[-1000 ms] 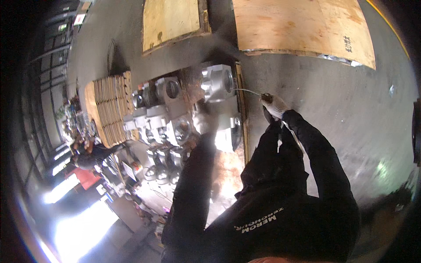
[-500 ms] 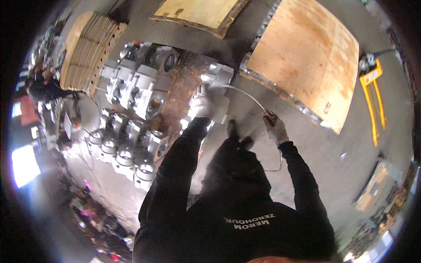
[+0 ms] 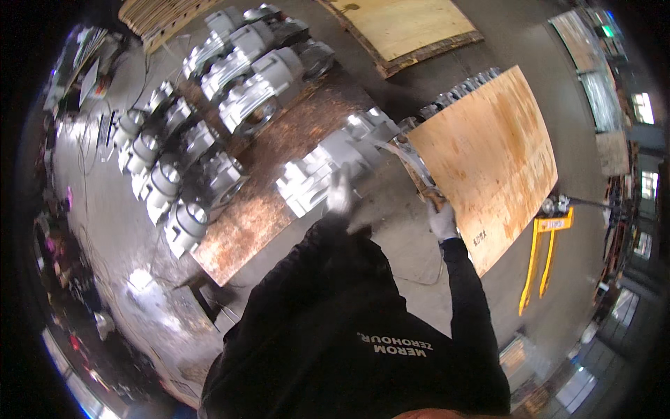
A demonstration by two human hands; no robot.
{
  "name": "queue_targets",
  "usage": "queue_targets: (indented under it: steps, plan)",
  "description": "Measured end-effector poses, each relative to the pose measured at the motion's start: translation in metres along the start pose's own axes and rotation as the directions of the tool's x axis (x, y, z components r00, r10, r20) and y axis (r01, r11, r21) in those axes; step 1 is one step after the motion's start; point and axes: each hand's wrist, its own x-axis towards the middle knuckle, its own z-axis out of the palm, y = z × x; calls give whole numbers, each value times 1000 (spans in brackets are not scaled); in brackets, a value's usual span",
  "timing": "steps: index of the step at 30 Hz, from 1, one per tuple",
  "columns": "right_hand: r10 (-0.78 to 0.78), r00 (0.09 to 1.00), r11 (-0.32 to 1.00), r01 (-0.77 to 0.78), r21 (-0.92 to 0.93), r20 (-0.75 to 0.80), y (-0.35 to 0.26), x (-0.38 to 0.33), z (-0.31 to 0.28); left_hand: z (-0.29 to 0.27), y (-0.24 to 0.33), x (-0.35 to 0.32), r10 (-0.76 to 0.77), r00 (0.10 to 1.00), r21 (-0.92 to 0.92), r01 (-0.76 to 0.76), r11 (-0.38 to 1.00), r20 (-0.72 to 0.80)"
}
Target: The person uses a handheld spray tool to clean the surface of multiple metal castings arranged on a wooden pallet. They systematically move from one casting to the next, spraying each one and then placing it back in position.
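Observation:
My left hand (image 3: 340, 194), in a white glove, rests on a grey cast-metal housing (image 3: 328, 164) that lies on a rusty steel plate (image 3: 279, 174). My right hand (image 3: 442, 221), also gloved, is closed on the handle of a thin tool or hose (image 3: 412, 164) that curves back toward the housing. Black sleeves cover both my forearms and hide my wrists.
Several more grey metal housings (image 3: 209, 133) stand in rows on the left part of the plate. A plywood sheet (image 3: 492, 157) lies right of my right hand, another plywood sheet (image 3: 405, 24) at the top. A yellow pallet jack (image 3: 541, 251) stands on the concrete floor at right.
The view has swung, so the plate and housings now sit further left and the plywood closer to my right hand. Both hands stay on the housing and the tool.

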Motion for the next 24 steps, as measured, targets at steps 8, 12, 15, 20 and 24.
queue_targets:
  steps: [8, 12, 15, 20, 24]
  plan:
    - [159, 987, 987, -158, 24, -27, 68, -47, 31, 8, -29, 62, 274, 957, 454, -205, 867, -92]
    - [346, 932, 889, -363, 280, 110, 63, -97, 37, 12, 2, 49, 68, 997, 519, -71, 852, 24]
    - [488, 865, 698, -469, 541, 121, 72, -124, 35, -12, 10, 67, 129, 990, 700, -137, 701, 65]
    - [443, 841, 719, -541, 437, 312, 49, -174, 10, -74, 50, 90, 36, 739, 729, -655, -199, 673]
    - [538, 835, 613, -481, 626, 115, 62, -158, -8, -100, 99, 89, -164, 727, 730, -593, 339, 667]
